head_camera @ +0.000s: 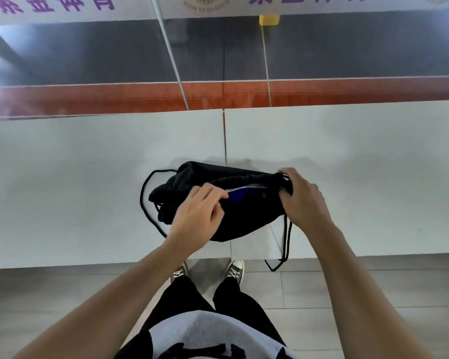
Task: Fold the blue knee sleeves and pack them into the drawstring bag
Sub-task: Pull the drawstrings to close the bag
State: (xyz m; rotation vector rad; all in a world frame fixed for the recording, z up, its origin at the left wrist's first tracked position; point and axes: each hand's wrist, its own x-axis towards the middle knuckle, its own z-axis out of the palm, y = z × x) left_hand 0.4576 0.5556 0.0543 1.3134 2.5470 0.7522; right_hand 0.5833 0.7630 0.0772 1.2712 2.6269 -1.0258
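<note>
Nearest the camera, grey floor tiles point(322, 288) run under the person's two dark sneakers point(234, 272), which stand at the front edge of a white tabletop point(62, 190). The tabletop is made of two panels with a narrow seam between them. On it, close to the front edge and across that seam, lies the black drawstring bag point(233, 216), its cords point(285, 244) looping out at the left and hanging over the edge at the right. The left hand point(196, 216) rests over the bag's near rim, fingers curled on the fabric at the mouth. The right hand point(302, 200) pinches the gathered right end of the mouth. Between them the opening shows the blue knee sleeves point(240, 195) inside. Beyond the tabletop runs an orange strip point(114, 97), then dark grey flooring and a white banner point(75, 9) with purple characters.
</note>
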